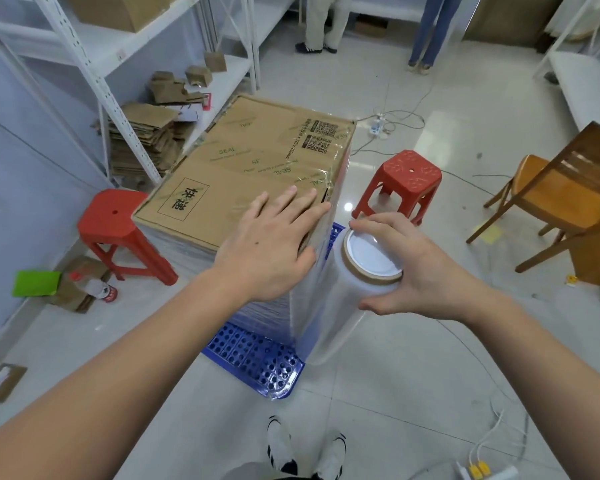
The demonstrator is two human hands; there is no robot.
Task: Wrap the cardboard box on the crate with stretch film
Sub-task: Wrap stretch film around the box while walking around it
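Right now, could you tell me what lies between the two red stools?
In the head view, the cardboard box on the blue crate stands between the left red stool and the right red stool.

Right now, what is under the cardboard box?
The cardboard box stands on a blue crate with holes; only its near corner shows. The rest is covered by the box and stretch film.

Both bare forearms reach forward from the bottom of the view. The left hand lies flat, palm down, fingers straight and a bit spread, thumb tucked along its right side. Just beside it to the right, the right hand is cupped, fingers arched over the far edge and thumb hooked round the near side of what it grips.
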